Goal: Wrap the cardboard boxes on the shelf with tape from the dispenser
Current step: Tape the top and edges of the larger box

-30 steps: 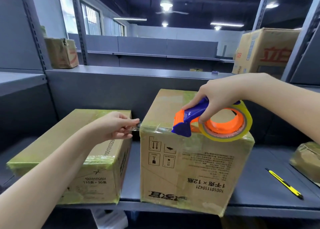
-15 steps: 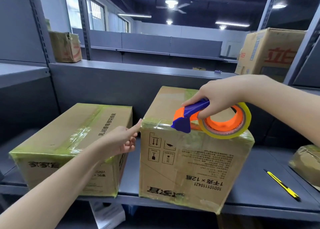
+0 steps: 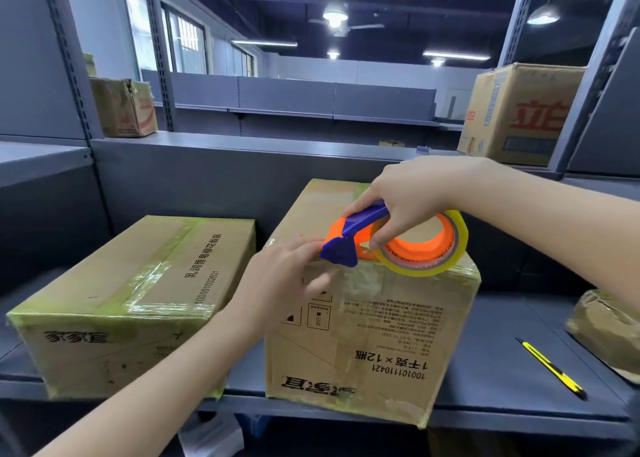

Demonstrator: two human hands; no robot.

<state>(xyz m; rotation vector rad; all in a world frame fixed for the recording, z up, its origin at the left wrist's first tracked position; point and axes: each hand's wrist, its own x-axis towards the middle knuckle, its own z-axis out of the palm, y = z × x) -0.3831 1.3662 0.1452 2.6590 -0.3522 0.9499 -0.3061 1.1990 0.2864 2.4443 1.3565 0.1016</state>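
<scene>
A tall cardboard box (image 3: 374, 335) stands at the middle of the grey shelf (image 3: 491, 387), its edges bound in yellowish tape. My right hand (image 3: 408, 197) grips the blue and orange tape dispenser (image 3: 398, 245), which rests on the box's top front edge. My left hand (image 3: 287, 276) lies flat against the box's upper left front corner, fingertips touching the dispenser's blue nose. It holds nothing. A lower, wider taped box (image 3: 138, 301) sits to the left, apart from both hands.
A yellow and black utility knife (image 3: 550, 368) lies on the shelf at the right. A crumpled taped parcel (image 3: 606, 328) sits at the far right edge. Two more boxes (image 3: 124, 107) (image 3: 516, 114) stand on the upper ledge behind.
My left hand has moved right from the gap between the boxes onto the tall box's front corner, up to the dispenser. The right hand has kept the dispenser in place.
</scene>
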